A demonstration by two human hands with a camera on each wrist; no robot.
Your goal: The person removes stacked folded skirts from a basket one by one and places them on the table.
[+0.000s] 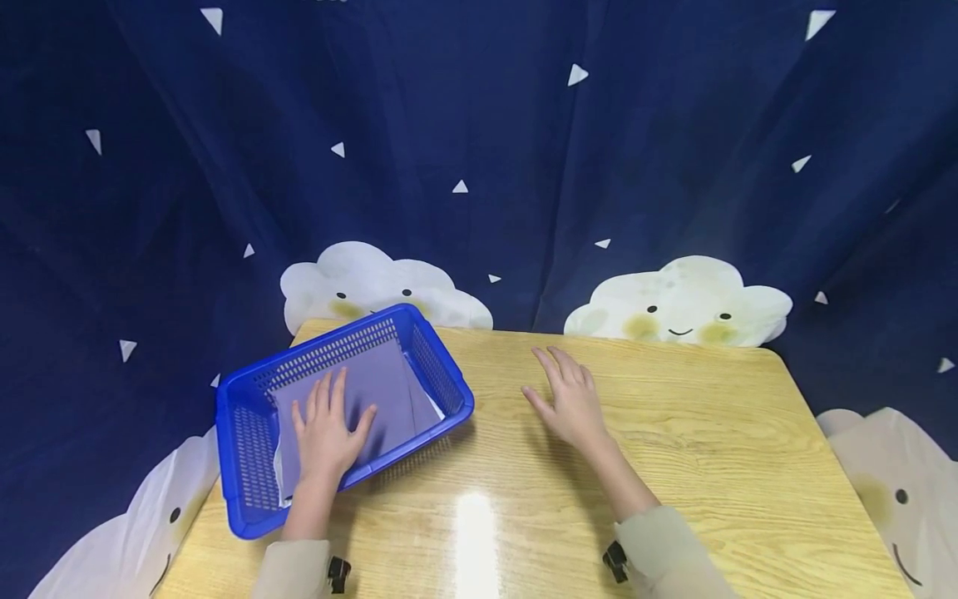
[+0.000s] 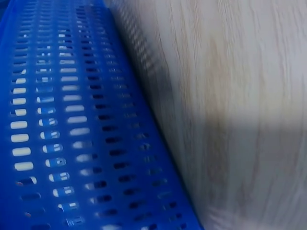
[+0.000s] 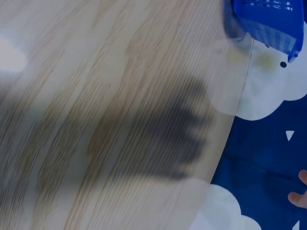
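Note:
A blue plastic basket [image 1: 238, 466] with slotted walls stands at an angle on the left of the table. Flat greyish-purple sheets [image 1: 385, 387], with white edges showing beneath, lie inside it; cloth or paper, I cannot tell. My left hand [image 1: 327, 437] reaches over the basket's near rim, fingers spread above the sheets; whether they touch is unclear. Only the basket's side wall [image 2: 103, 158] shows in the left wrist view. Over the table to the right of the basket, my right hand [image 1: 575, 405] hovers with loosely extended fingers and holds nothing. Its fingertips [image 3: 298, 197] appear at the right wrist view's edge.
The wooden table [image 1: 674, 433] has a rounded far right corner. Behind it hangs a dark blue curtain [image 1: 509, 166] with white triangles and smiling clouds [image 1: 681, 304]. A bright light reflection falls on the tabletop's near middle.

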